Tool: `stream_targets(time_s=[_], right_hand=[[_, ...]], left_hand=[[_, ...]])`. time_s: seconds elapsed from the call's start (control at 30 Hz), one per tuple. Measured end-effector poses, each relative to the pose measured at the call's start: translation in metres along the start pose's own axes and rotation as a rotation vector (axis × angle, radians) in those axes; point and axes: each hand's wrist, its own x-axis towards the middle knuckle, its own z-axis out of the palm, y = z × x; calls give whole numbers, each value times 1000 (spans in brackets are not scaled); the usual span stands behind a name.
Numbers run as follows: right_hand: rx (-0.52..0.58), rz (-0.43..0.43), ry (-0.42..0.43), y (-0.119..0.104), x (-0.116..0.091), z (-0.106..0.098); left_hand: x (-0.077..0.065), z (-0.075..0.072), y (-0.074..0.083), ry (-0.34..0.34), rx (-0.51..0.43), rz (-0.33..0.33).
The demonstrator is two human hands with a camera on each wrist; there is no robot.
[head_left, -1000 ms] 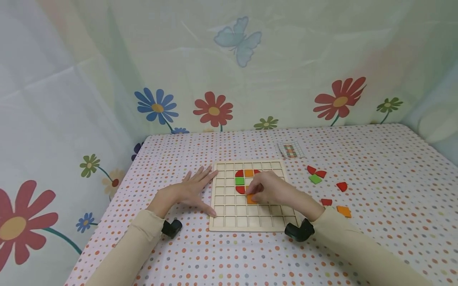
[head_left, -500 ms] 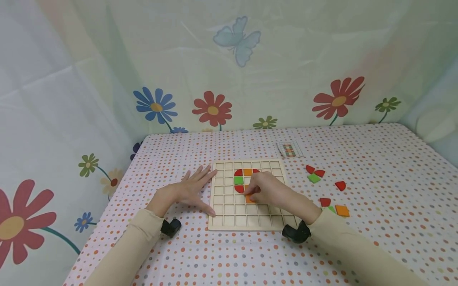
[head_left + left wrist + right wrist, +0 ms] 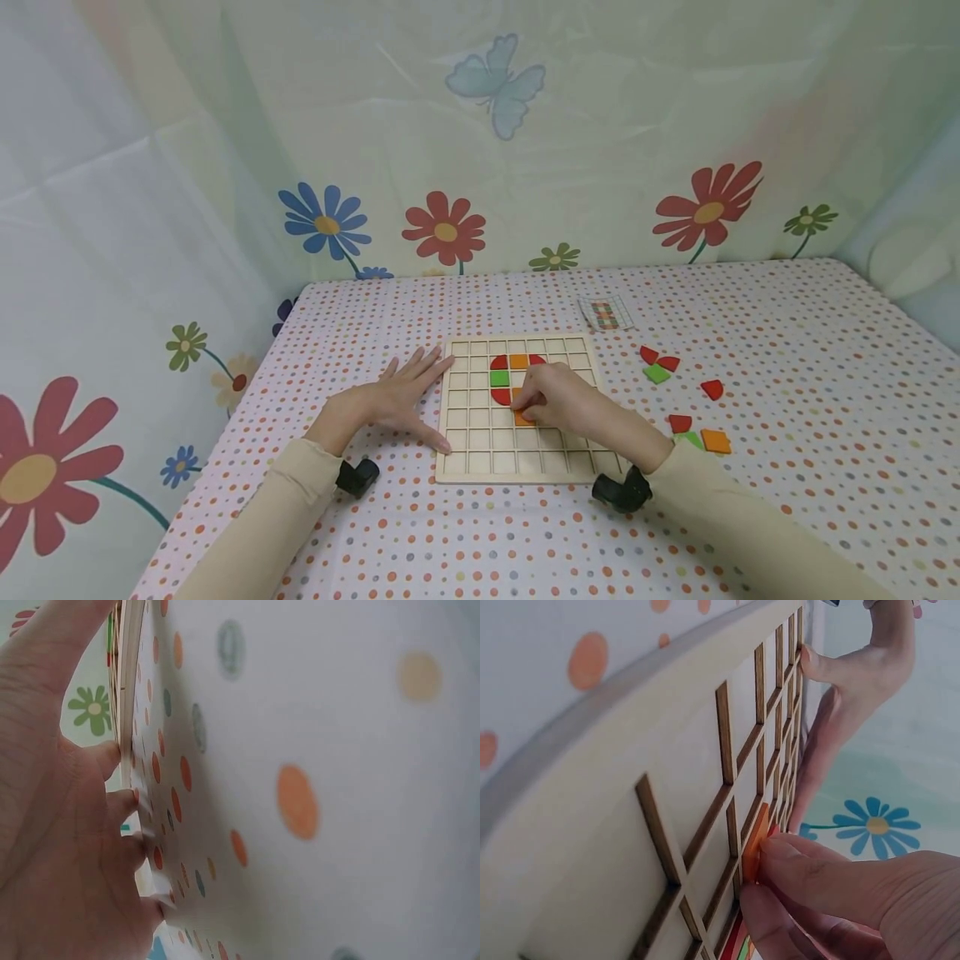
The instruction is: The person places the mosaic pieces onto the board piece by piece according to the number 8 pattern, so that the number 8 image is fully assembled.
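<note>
My left hand (image 3: 401, 402) lies with spread, straight fingers along the left edge of the gridded wooden board (image 3: 468, 467); thumb and fingertips meet that edge. In the head view, my right hand (image 3: 562, 396) bends over the middle of the board. Its thumb and fingers pinch an orange square tile (image 3: 754, 847), which stands slightly tilted at a cell in the right wrist view. Further up the board are red quarter-round tiles (image 3: 500, 362), a green square tile (image 3: 499, 378) and an orange tile (image 3: 518, 361). My right hand covers part of this group.
Right of the board lie loose pieces: red quarter-rounds (image 3: 712, 389), green squares (image 3: 657, 373) and an orange tile (image 3: 716, 441). A small printed pattern card (image 3: 605, 313) is behind the board. The dotted tablecloth (image 3: 420, 542) runs back to a flowered backdrop (image 3: 622, 167).
My right hand and wrist have shifted slightly left, still with the orange tile at the same cell. A green tile by my right sleeve has come into sight. The left hand stays put.
</note>
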Motion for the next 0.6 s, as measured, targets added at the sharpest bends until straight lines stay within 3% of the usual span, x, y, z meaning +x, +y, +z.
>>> stream_targets(time_s=[0.4,0.6], right_hand=[[63,-46,2,9,-3,0],[136,24,-33,21,-19,-17]], left_hand=[[1,1,-1,-5,8,11],[1,1,0,-1,7,4]])
